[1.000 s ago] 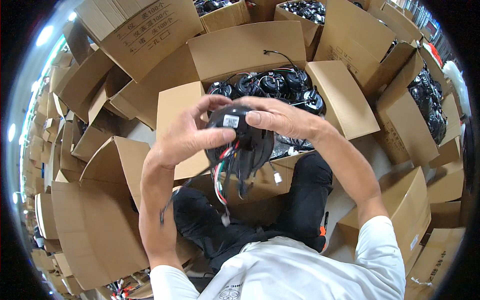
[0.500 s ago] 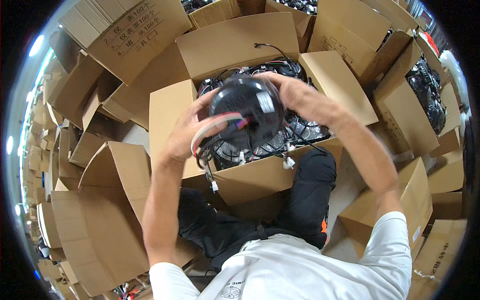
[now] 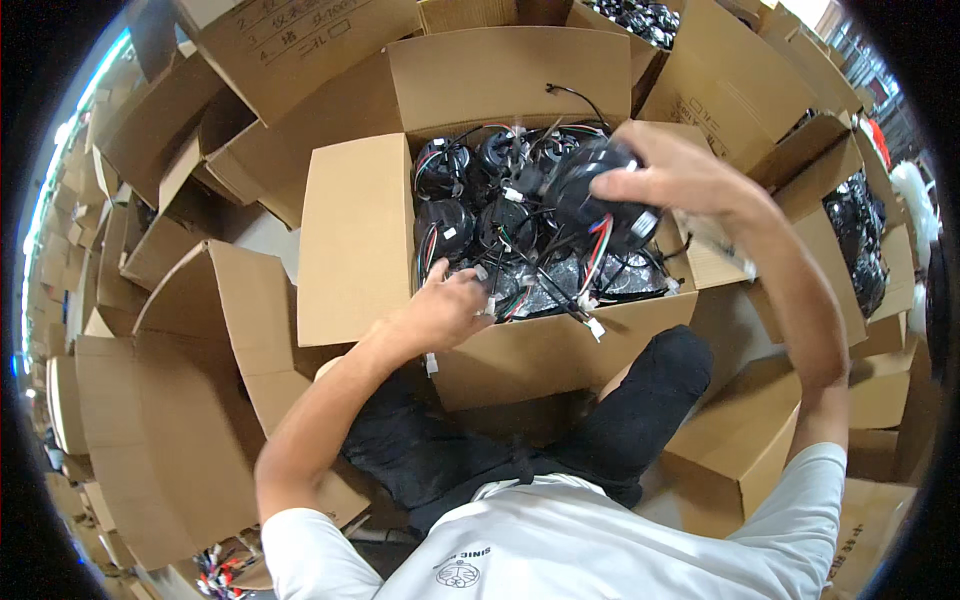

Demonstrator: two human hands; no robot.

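In my right hand (image 3: 690, 180) is a round black plastic housing (image 3: 598, 185) with coloured wires and a white label, gripped from its right side. It hangs tilted over the right half of an open cardboard box (image 3: 350, 245). My left hand (image 3: 445, 310) reaches over the box's near left edge, fingers apart, among wires and white connectors. Similar black housings (image 3: 445, 228) stand in rows inside the box, with cables lying over them. Clear plastic wrap (image 3: 550, 287) shows along the near side. What lies under my left fingers is partly hidden.
Open cardboard cartons (image 3: 175, 440) crowd the left side, and more stand behind. To the right, a carton holds black plastic-wrapped goods (image 3: 855, 245). My black-trousered knee (image 3: 680, 365) is close to the box's near side. Loose coloured wires (image 3: 225, 570) lie at lower left.
My left hand has let go of the black housing and moved down to the box's near left edge. My right hand has carried the housing rightward over the box. The view has shifted slightly.
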